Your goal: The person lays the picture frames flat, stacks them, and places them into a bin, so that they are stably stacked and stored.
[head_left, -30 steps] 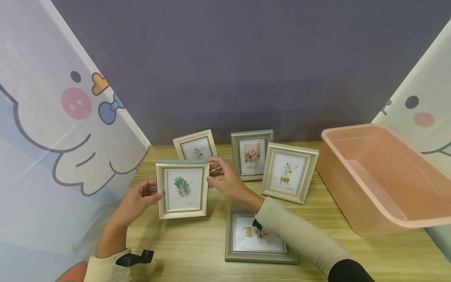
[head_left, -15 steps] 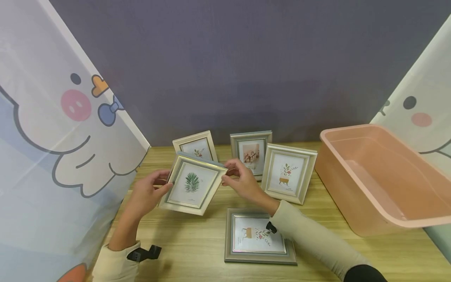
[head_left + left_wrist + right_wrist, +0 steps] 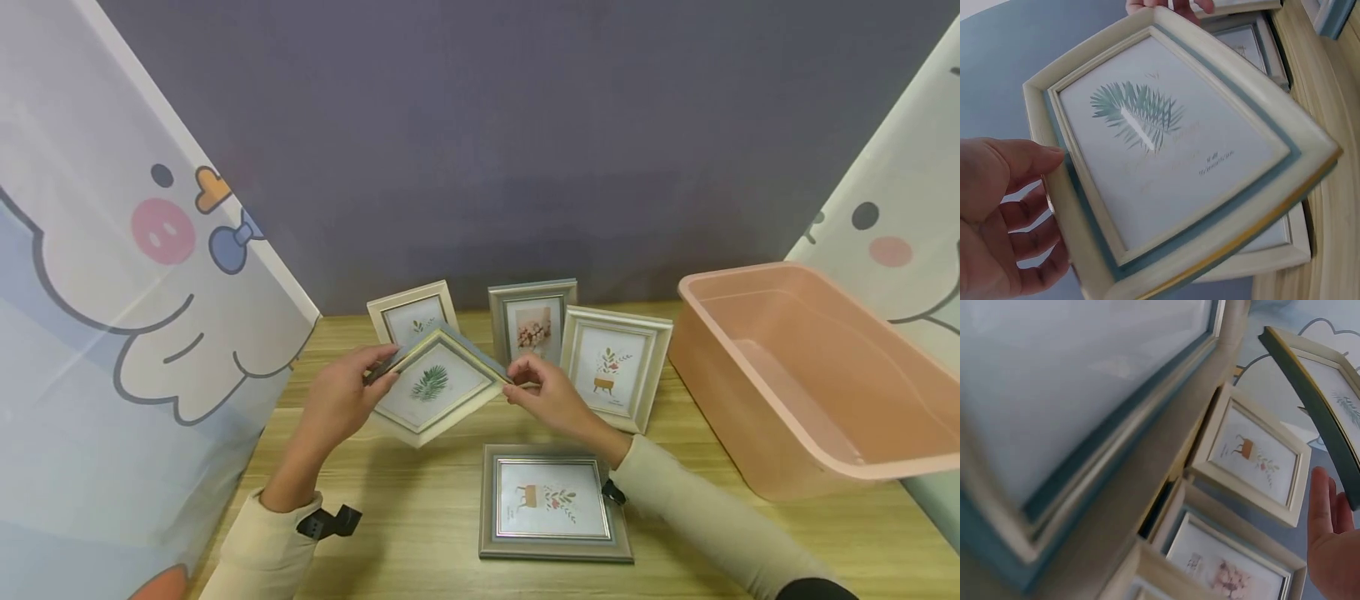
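Observation:
A cream photo frame with a green palm-leaf print (image 3: 431,383) is held up off the table, turned so one corner points up. My left hand (image 3: 341,400) pinches its left corner, thumb on the front, as the left wrist view also shows. At the right corner, my right hand (image 3: 551,396) pinches it between thumb and fingers. Behind it, a cream frame (image 3: 374,313) stands at the back left, partly covered. A grey frame with a pink flower picture (image 3: 532,329) and a cream frame with a potted-plant picture (image 3: 615,367) stand to the right.
Flat on the wooden table (image 3: 405,533), in front of my hands, lies a larger grey frame (image 3: 555,504). At the right stands a pink plastic bin (image 3: 720,392). A dark wall (image 3: 480,150) closes off the back, and cartoon-printed panels (image 3: 97,250) flank the sides.
The held palm-leaf frame has rotated from upright to corner-up, tilted back and shifted right. Both hands have moved right with it, gripping throughout. The other frames stay where they were.

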Available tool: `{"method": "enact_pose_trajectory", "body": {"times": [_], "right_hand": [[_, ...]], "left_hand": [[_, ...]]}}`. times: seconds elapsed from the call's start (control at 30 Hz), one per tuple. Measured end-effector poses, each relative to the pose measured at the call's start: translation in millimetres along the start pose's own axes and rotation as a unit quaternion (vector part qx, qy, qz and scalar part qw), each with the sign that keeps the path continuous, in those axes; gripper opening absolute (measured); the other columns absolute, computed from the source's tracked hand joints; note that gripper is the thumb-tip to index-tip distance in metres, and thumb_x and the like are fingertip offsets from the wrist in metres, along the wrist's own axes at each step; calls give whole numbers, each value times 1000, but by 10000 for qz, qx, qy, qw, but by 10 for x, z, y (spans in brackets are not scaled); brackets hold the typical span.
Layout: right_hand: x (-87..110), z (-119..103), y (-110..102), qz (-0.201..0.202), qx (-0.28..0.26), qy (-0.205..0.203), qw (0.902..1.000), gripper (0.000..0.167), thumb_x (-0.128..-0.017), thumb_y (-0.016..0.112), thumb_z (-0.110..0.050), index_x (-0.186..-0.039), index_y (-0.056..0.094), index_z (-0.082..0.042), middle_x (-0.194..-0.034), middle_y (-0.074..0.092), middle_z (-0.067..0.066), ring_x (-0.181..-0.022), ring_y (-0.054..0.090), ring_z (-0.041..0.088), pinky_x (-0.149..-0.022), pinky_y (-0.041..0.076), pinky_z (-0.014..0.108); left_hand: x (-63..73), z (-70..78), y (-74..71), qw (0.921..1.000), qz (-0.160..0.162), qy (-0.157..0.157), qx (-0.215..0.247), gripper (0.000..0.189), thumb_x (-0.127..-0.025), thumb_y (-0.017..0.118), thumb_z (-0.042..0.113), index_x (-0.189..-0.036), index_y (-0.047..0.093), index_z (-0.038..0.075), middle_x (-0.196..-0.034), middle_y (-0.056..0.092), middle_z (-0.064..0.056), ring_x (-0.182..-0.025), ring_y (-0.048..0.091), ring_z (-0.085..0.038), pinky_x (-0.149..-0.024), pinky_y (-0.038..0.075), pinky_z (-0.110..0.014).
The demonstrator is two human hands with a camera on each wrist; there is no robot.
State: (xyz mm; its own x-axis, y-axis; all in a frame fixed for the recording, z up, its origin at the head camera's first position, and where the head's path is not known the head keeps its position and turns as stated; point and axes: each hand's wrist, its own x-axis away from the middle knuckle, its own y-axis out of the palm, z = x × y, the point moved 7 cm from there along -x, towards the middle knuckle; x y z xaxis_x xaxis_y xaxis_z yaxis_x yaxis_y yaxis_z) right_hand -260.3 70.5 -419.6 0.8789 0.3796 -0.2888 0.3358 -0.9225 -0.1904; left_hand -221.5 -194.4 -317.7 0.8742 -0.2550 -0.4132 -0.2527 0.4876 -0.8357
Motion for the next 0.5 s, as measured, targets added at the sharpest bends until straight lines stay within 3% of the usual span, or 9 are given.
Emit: {"method": "enact_pose_trajectory", "body": {"times": [0.13, 0.37, 0.5], "right_hand": [[71, 69, -75, -82, 398, 105, 9991, 15, -94, 71, -5, -105, 60, -1, -104, 67, 15, -94, 68, 14, -80, 61, 25], [149, 139, -107, -504, 1047, 125, 9931, 14, -94, 73, -12, -101, 64, -5, -107, 70, 13, -100, 69, 21, -81, 60, 25], [202, 138, -96, -757, 1366, 125, 9877, 12, -94, 73, -13, -98, 64, -7, -105, 71, 9, -99, 70, 22, -80, 61, 25]], "left_hand": [[-71, 132, 19, 9995, 38, 290, -107, 37, -91, 76, 15, -127, 70, 8, -114, 73, -14, -92, 71, -29, -74, 56, -49], [-171, 322, 70, 9968, -31, 758, -246, 38, -90, 78, 15, -127, 71, 9, -111, 74, -11, -84, 69, -25, -70, 55, -44], [-206, 447, 98, 9945, -74, 927, -489, 36, -89, 79, 16, -124, 73, 12, -111, 75, -7, -91, 70, -25, -74, 53, -46]]}}
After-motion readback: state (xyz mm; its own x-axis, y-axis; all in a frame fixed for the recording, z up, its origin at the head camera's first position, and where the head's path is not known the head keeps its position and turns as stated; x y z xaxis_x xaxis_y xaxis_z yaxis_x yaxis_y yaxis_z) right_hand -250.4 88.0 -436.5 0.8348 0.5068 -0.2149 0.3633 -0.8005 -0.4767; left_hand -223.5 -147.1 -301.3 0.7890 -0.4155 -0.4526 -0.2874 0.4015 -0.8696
